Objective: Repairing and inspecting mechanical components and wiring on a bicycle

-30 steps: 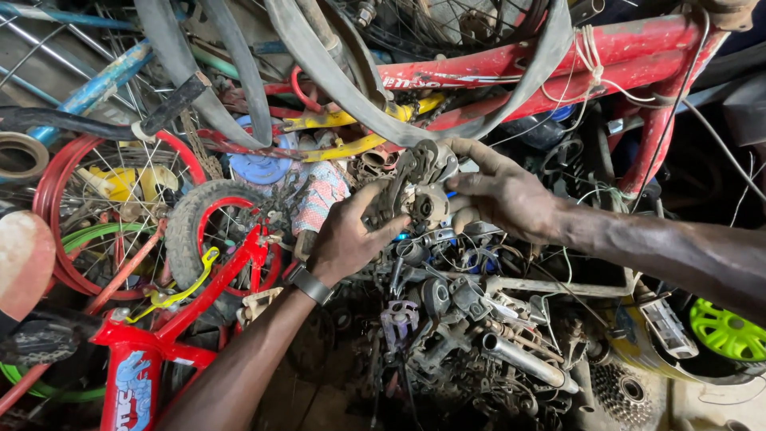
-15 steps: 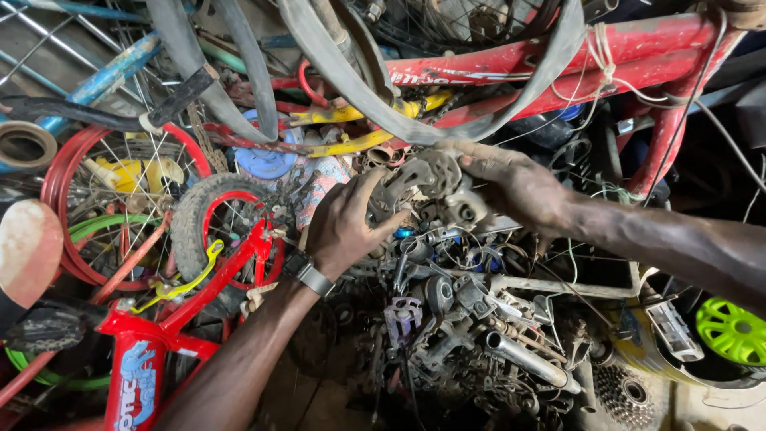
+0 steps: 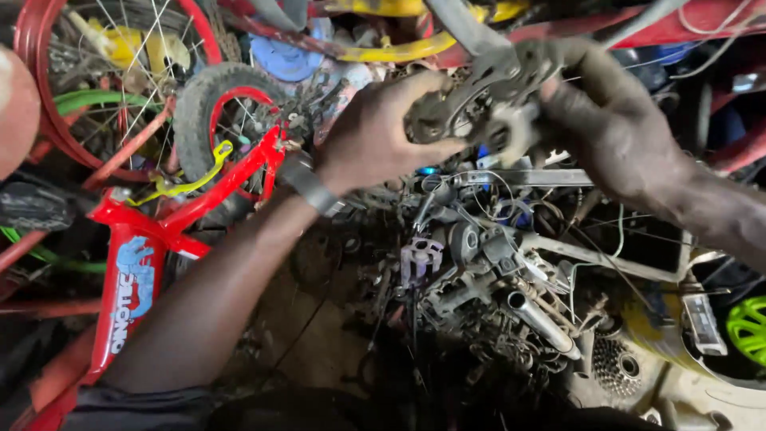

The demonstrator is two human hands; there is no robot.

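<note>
Both hands are up over a heap of greasy bicycle parts. My left hand (image 3: pixel 375 136), with a dark watch (image 3: pixel 307 185) on its wrist, grips the left side of a grimy metal derailleur-like part (image 3: pixel 467 108). My right hand (image 3: pixel 610 120) holds the right side of that same part, its fingers curled over the top. The part is lifted clear of the pile below. Its details are dark and hard to make out.
A small red bicycle frame (image 3: pixel 132 263) with a little tyre (image 3: pixel 207 104) lies at the left, beside a red spoked wheel (image 3: pixel 48 88). Below the hands lie metal tubes (image 3: pixel 542 319), a cog cluster (image 3: pixel 614 367), cables. A green wheel (image 3: pixel 750 327) sits at the right edge.
The view has closed in on the hands. Both hands have lifted the metal part up and away from the pile and now hold it between them.
</note>
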